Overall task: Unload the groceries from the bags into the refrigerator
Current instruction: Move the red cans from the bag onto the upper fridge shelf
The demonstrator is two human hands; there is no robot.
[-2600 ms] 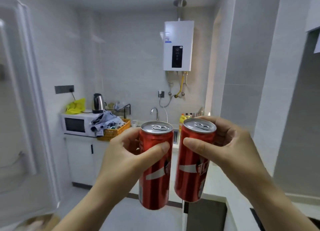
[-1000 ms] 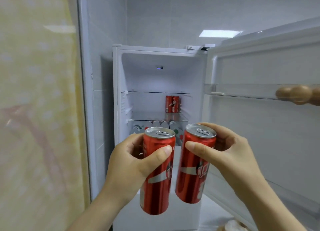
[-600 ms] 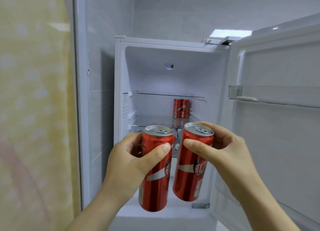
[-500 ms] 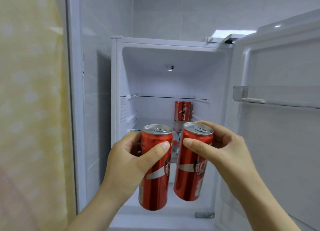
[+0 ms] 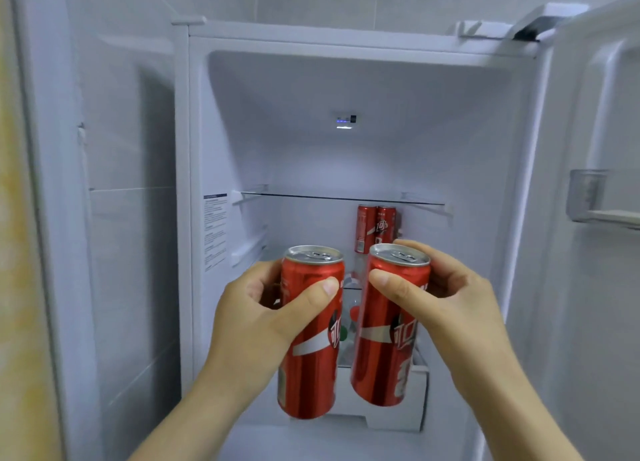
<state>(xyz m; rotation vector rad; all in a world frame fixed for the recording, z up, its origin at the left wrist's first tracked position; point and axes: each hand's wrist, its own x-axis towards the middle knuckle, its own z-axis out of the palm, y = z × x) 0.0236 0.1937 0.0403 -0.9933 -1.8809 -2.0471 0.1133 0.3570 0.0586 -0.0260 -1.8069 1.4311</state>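
The left can (image 5: 311, 339) sits in the left hand (image 5: 252, 318), the right can (image 5: 388, 339) in the right hand (image 5: 453, 305); behind the right fingertips (image 5: 408, 246), shelf cans (image 5: 375, 225) stand in the refrigerator (image 5: 311, 131).

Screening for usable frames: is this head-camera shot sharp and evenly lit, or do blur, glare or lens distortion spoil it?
Head view: left can, right can and the two shelved cans are sharp; refrigerator interior evenly lit, cool bluish cast, no harsh glare; yellow surface at far left and door look soft; wide-angle lens bows straight edges near the borders.
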